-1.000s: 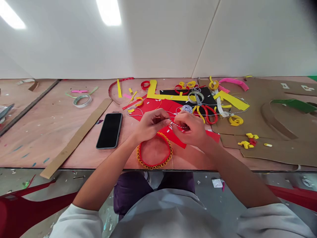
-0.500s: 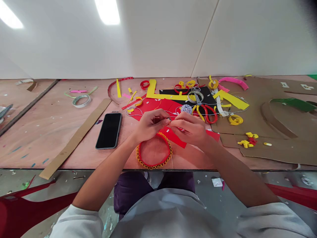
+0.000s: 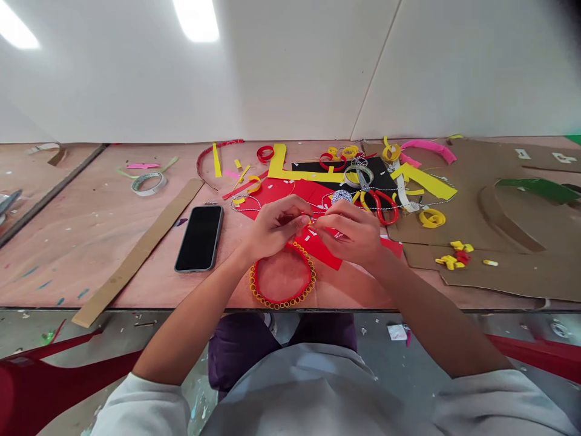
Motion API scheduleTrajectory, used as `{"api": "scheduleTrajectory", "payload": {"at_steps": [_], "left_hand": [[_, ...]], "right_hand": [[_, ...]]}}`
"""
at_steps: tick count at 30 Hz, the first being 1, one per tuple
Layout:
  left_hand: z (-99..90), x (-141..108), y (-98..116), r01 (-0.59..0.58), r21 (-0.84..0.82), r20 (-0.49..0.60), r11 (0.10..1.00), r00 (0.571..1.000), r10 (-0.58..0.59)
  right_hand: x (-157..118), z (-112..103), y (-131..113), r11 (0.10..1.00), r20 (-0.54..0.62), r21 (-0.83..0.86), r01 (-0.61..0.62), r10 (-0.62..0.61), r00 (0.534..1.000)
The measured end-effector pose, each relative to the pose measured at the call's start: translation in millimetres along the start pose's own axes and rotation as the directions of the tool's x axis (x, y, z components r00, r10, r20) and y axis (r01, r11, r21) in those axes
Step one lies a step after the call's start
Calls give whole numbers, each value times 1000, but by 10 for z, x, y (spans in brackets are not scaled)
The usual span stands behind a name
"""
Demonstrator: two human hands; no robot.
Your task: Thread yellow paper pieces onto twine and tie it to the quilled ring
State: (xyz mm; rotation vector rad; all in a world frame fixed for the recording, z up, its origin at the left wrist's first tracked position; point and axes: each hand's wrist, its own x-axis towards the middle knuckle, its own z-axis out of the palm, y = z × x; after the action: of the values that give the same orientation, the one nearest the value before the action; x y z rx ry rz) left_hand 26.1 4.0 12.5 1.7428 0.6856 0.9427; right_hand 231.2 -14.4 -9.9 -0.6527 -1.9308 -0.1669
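My left hand (image 3: 278, 226) and my right hand (image 3: 350, 232) meet above the red paper (image 3: 323, 248), thumbs and fingertips pinched close together. A tiny yellowish bit shows at the left fingertips; what either hand grips is too small to make out. Just below them, by the table's front edge, lies a red ring edged with small yellow paper coils (image 3: 282, 304). Behind the right hand are a ball of black-and-white twine (image 3: 341, 197) and red-handled scissors (image 3: 385, 209), whose blades pass through a tape roll (image 3: 348, 176).
To the left lie a phone (image 3: 198, 238), a long cardboard strip (image 3: 140, 251) and another tape roll (image 3: 149, 183). Brown cardboard (image 3: 512, 272) covers the right side, bearing folded yellow and red paper pieces (image 3: 449, 261). A white wall (image 3: 290, 72) rises behind the table.
My right hand has shifted slightly right, and the fingertips of the two hands are a little farther apart. The ring and the things on the table have stayed put.
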Motion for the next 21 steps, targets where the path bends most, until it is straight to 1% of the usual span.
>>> {"api": "scheduleTrajectory", "payload": {"at_steps": [5,7,10,13,15,19,21], "left_hand": [[8,-8,22,-2,8,20,1000,1000,2],[7,-10,31,-7,27,18,1000,1000,6],[4,-8,32,-41,52,17,998,999,40],[3,0,11,-68,65,22,996,998,67],[2,4,-9,-70,71,27,995,997,68],[-4,5,-38,-94,97,51,991,995,89],[-7,4,-41,-109,110,60,988,993,103]], "right_hand": [[-15,5,3,998,43,17,-62,62,997],[-5,5,-4,996,41,50,-76,74,996],[27,9,-20,992,-1,117,-55,56,998],[50,18,-25,989,-48,142,-48,56,997],[52,23,-23,986,-56,146,-81,90,994],[52,19,-22,968,-34,159,-193,201,979],[62,10,-29,958,-26,176,-227,235,972]]}}
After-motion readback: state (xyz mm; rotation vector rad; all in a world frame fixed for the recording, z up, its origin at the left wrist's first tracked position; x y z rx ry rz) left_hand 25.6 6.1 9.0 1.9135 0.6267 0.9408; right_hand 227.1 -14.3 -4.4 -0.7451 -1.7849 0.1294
